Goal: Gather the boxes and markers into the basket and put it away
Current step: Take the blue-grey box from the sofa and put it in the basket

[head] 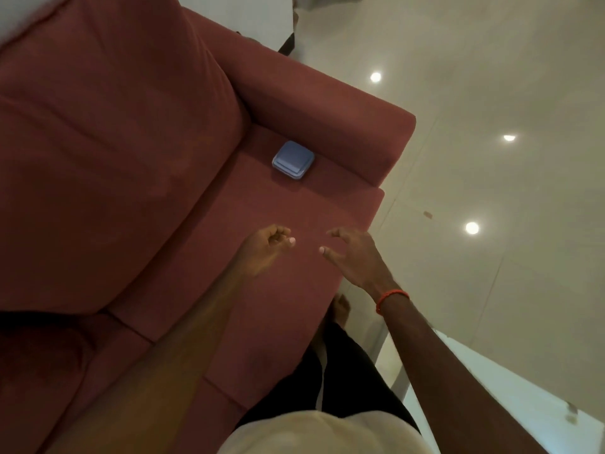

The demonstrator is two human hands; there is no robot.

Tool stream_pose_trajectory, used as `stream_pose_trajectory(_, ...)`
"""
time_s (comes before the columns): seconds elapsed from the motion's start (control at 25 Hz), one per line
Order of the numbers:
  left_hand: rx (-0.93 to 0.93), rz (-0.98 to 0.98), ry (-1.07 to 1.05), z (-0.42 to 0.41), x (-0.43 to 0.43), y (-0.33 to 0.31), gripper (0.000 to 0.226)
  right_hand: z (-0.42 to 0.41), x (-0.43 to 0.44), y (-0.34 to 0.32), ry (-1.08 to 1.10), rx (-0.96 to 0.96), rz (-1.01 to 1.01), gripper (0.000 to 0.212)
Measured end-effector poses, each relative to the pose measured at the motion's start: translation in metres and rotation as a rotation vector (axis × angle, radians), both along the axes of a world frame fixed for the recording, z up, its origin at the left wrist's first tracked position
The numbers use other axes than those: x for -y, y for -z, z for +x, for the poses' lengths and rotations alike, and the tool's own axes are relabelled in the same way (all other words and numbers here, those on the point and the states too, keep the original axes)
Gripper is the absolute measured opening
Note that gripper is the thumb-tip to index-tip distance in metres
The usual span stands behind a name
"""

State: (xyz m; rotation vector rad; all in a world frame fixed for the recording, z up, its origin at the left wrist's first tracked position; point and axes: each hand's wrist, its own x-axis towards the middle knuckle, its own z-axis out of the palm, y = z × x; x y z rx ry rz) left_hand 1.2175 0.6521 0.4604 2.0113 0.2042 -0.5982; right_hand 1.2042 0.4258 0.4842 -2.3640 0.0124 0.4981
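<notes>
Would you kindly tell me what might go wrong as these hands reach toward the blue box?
The blue box lies close beside the armrest, so a clumsy grab might push it into the seam there. No basket is in view, so the left hand or right hand may carry it awkwardly.

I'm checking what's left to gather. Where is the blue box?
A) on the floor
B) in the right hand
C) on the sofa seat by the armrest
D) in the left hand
C: the blue box lies on the sofa seat beside the armrest.
</notes>
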Motion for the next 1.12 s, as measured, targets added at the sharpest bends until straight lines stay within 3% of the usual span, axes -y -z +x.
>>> stream_pose_trajectory(0.36, -0.071, 0.055, -0.136, 0.112, -0.026, 0.068, 0.025, 0.125, -0.03, 0.092, -0.047, -0.112, 0.084, 0.041)
stream_pose_trajectory(0.56, 0.014, 0.209, -0.001, 0.197, -0.021, 0.116, 0.029, 0.193, -0.04, 0.148, 0.106, -0.154, 0.179, 0.04)
stream_pose_trajectory(0.88, 0.098, 0.361, -0.007, 0.309, -0.027, 0.196, 0.03, 0.274, -0.06, 0.214, 0.222, -0.243, 0.23, 0.06)
stream_pose_trajectory(1.12, -0.03, 0.186, -0.015, 0.314, -0.022, 0.228, 0.044, 0.292, -0.071, 0.238, 0.35, -0.269, 0.308, 0.046)
